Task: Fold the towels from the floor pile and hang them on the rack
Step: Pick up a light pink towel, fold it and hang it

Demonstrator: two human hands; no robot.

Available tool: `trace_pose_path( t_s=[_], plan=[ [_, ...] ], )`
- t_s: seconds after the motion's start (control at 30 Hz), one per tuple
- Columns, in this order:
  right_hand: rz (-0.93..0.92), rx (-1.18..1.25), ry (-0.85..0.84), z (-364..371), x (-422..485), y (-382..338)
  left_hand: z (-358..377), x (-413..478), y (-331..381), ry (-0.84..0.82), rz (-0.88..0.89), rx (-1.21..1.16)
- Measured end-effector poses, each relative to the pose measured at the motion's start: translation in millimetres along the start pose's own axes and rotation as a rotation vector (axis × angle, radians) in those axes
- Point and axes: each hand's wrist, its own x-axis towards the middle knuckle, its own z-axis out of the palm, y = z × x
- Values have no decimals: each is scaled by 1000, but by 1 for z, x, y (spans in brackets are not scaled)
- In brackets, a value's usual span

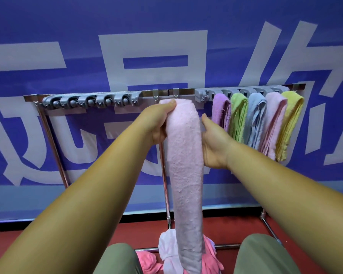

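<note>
Now at the hanging step, by the look of it. Holding a folded towel (186, 165) up before the middle of the rack (53, 145), long and narrow, top end level with the bar (186, 91), bottom end dangling over the pile (167, 252) on the floor (48, 244) at the rack's foot. Pinching the top end in the left hand (157, 123), thumb pressed on the fold, fingers curled round the cloth. With the right hand (214, 143) just beside the towel's right edge, palm turned to it, thumb straight and slightly apart; fingers out of sight behind the cloth, so no telling whether gripping or merely steadying. At the right end of the bar, a grey clip block (206, 94) holding five hung towels (255, 119), purple, green, blue, pink, yellow, side by side. At the left end, a second block (91, 101) with five slots, no cloth in any. Between the two, a pair of small hooks (155, 95), close behind the towel's top. Seemingly about halfway through, judging by the filled block, the free one and the cloth left in the pile. Next, most likely: carry the towel left to the second block, keep the fold tight in the pinch, push the top end into a slot, release only once caught. Worth watching for: the fold slipping open on the way, or the tail dragging through the pile.
</note>
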Motion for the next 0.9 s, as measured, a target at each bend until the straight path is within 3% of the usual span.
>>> trace_pose_path(
  t_s=[0.13, 0.37, 0.53, 0.67, 0.9],
  plan=[
    [-6, -92, -58, 8, -14, 9, -10, 22, 13, 119, -100, -19],
    [-63, -251, 41, 7, -12, 16, -28, 38, 18, 212, -153, -31],
    [-76, -228, 134, 8, 0, 12, -33, 21, -12, 52, -236, 98],
    [35, -142, 221, 9, 14, 4, -40, 21, -41, -116, -335, 293],
    [94, -137, 319, 7, 9, -23, -32, 24, -54, -19, -213, 438]
  ],
)
